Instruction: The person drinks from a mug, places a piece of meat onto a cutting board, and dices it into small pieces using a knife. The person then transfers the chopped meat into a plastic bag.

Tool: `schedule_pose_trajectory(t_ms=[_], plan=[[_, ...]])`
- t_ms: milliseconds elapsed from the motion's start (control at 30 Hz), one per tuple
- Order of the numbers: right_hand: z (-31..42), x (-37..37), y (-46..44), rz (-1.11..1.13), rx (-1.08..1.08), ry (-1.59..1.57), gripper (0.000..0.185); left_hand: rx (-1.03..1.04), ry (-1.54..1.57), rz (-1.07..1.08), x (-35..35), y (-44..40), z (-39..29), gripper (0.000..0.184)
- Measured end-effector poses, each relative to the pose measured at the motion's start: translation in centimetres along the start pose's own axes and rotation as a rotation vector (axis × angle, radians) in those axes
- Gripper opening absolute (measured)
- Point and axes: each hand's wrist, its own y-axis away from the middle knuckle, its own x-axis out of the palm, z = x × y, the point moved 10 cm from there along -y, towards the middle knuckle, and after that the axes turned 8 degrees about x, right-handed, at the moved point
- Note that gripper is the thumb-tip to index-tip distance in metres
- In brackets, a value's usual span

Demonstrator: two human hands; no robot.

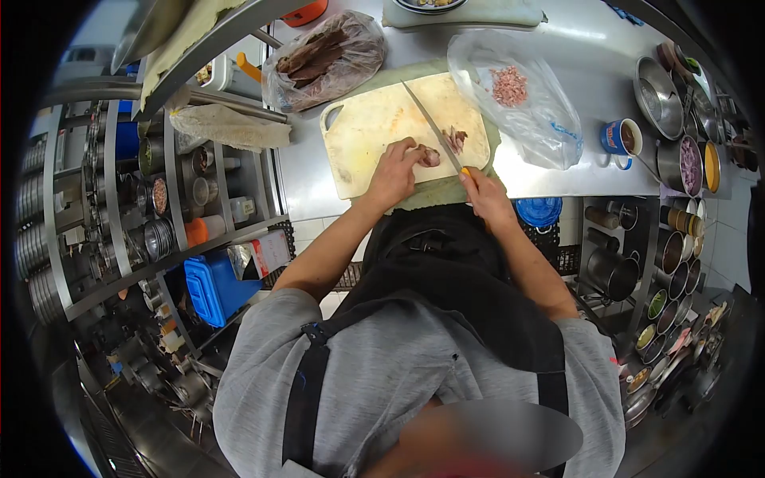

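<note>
My left hand (396,174) rests on the white cutting board (358,127), its curled fingers holding down a small piece of meat (429,156). In my right hand (486,195) is the yellow handle of a long knife (434,127), whose blade slants up and left across the board. Cut strips of meat (455,141) lie just right of the blade. Beneath the board a greenish cloth (446,193) shows along its edges. Beyond the board's right side, a clear plastic bag (542,119) bears a heap of diced pink meat (508,86).
A plastic bag of dark meat (323,60) lies behind the board's left corner. To the right stand a blue mug (617,139), metal bowls (660,95) and a pot of chopped purple onion (689,166). Shelving (119,191) borders the left side. A blue bin (215,287) sits low at left.
</note>
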Motion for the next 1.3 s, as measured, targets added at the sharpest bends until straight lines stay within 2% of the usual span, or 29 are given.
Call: schedule_pose_trajectory(t_ms=[67,133,233,400,467,600,700,800,867,967,1100,1233,1300], plan=[[0.3,0.0,0.1,0.015,0.006,-0.009,0.039,-0.041,-0.025,-0.001,-0.4,0.5,0.2,0.041],[0.5,0.0,0.2,0.018,-0.013,-0.007,0.038,-0.224,0.08,-0.012,0.1,1.3,1.5,0.047],[0.2,0.4,0.0,0.019,-0.013,0.016,0.037,-0.213,0.068,-0.07,1.4,0.5,0.3,0.051],[0.9,-0.2,0.2,-0.046,-0.103,0.026,0.036,-0.215,0.139,-0.051,3.5,-1.6,0.3,0.054],[1.1,-0.3,0.2,-0.049,-0.115,0.036,0.036,-0.189,0.115,-0.125,3.1,-1.9,0.2,0.052],[0.9,-0.2,0.1,-0.049,-0.114,0.045,0.036,-0.14,0.103,-0.14,1.6,-2.0,-1.1,0.045],[1.0,-0.2,0.0,-0.041,-0.119,0.061,0.036,-0.192,0.21,-0.142,1.5,-2.1,-0.9,0.04],[2.2,-0.7,0.7,0.005,-0.043,0.124,0.038,-0.183,0.188,-0.133,2.6,-1.8,0.0,0.031],[2.2,-0.9,0.9,-0.005,-0.052,0.102,0.038,-0.126,0.102,-0.167,2.2,-1.9,-0.3,0.021],[2.2,-1.3,1.5,-0.007,-0.045,0.055,0.039,-0.109,0.101,-0.181,2.1,-1.8,-0.4,0.015],[1.1,-1.2,2.7,0.033,0.001,0.041,0.039,-0.058,0.078,-0.2,1.2,-2.4,-0.8,0.014],[1.4,-1.4,3.3,0.033,0.025,0.068,0.039,-0.055,0.086,-0.128,1.7,-2.7,-0.8,0.012],[2.1,-1.5,3.3,0.027,-0.018,0.109,0.039,-0.049,0.099,-0.12,1.9,-2.8,-0.8,0.011]])
